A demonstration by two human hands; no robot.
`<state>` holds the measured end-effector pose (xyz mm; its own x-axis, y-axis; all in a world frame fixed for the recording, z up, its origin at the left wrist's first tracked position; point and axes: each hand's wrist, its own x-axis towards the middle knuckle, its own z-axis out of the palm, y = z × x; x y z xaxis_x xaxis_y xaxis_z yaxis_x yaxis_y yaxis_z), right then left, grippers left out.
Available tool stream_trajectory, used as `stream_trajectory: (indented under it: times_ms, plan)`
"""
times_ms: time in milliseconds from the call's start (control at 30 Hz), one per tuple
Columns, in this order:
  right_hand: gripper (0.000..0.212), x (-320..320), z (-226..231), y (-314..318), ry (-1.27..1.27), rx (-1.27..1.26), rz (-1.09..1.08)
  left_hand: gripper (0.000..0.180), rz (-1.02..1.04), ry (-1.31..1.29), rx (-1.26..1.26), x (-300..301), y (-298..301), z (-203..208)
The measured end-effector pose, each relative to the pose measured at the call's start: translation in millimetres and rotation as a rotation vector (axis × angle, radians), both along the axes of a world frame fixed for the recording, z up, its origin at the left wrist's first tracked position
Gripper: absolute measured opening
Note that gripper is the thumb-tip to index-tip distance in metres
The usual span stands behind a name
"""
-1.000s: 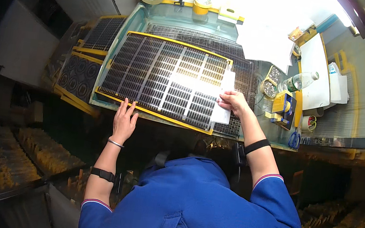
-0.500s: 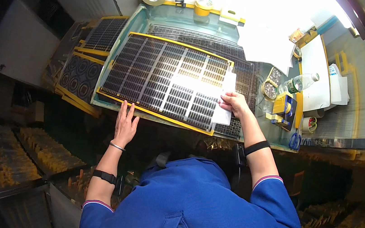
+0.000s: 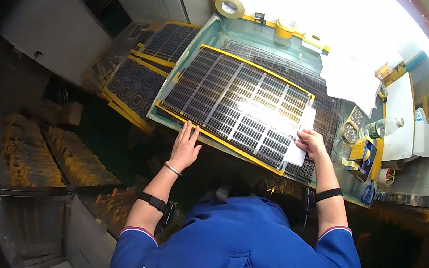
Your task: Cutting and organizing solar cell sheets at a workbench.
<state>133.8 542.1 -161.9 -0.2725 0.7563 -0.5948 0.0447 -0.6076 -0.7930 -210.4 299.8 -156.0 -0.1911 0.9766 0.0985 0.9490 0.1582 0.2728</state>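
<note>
A dark sheet patterned with rows of small rectangles and edged in yellow lies at a slant on the glass-topped bench. At its near edge is my left hand, fingers stretched out and apart, the tips at the yellow border. My right hand pinches a white card between thumb and fingers along the sheet's right edge. Part of the card is hidden by those fingers. Bright glare covers the middle right of the sheet. Another dark patterned sheet shows from beneath it.
Tape, a yellow tub and white papers line the back. On the right are a plastic bottle, a blue-yellow tape dispenser and blue scissors. More patterned sheets lie left; racks stand below.
My view has shifted, so the bench and both hands appear farther right. Against the dark sheet, both hands keep nearly the same places, the right still pinching the white card.
</note>
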Motion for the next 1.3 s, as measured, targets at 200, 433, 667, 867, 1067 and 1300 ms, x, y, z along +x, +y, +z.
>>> stream_trajectory:
  times_ms: [200,433,667,867,1067,1300]
  plan:
    - [0.016,-12,15,-10,0.315,-0.177,0.038,0.063,-0.005,-0.006,-0.047,-2,-4,4]
    - [0.032,-35,22,-23,0.305,-0.215,0.154,0.064,0.003,-0.013,-0.066,0,-2,8]
    - [0.022,-45,-5,-27,0.309,-0.077,0.09,0.064,0.004,0.02,-0.036,-1,-1,0]
    - [0.025,-42,-19,-21,0.344,-0.037,0.025,0.062,0.008,-0.005,-0.007,-4,-3,8]
    - [0.031,-28,13,-21,0.429,0.057,-0.052,0.045,0.313,-0.457,0.271,-20,-4,11]
    - [0.027,31,3,-16,0.555,0.148,-0.221,0.022,0.551,-1.372,-0.075,-4,1,14]
